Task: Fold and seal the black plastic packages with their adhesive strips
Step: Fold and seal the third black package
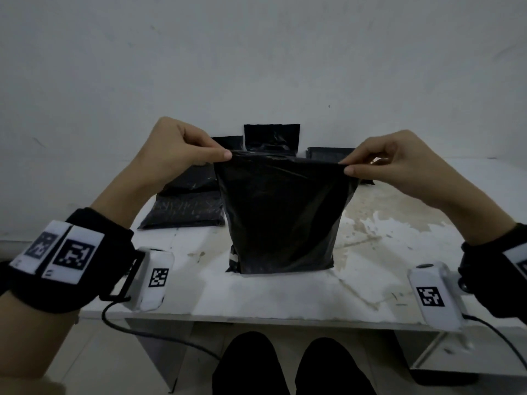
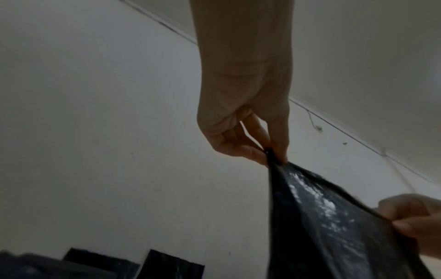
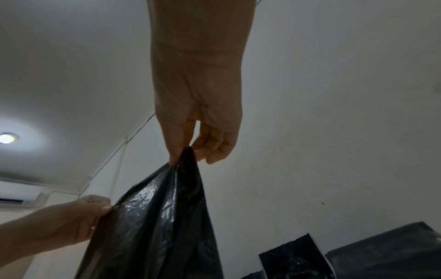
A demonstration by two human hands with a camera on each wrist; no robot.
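You hold one black package [image 1: 281, 215] upright at the middle of the desk [image 1: 385, 238], its bottom edge at or just above the stained white top — the head view is too dim to say whether it touches. Your left hand [image 1: 176, 149] pinches the top corner at ten o'clock, thumb in front and fingers [image 2: 241, 149] behind the plastic; your right hand [image 1: 390, 161] pinches the opposite top corner at two o'clock in the same way, fingers [image 3: 210, 145] curled round the film. The top edge runs taut between the two grips. From the wrist views the plastic fans down from each pinch in glossy creases.

Behind the held package, at twelve o'clock, another black package [image 1: 271, 137] leans against the wall. At ten to eleven o'clock, flat packages [image 1: 185, 209] lie overlapping on the desk, and at one o'clock a stack of dark packages [image 1: 328, 152] sits near the wall, partly hidden by your right hand. Your knees [image 1: 291, 366] show under the near desk edge at six o'clock.
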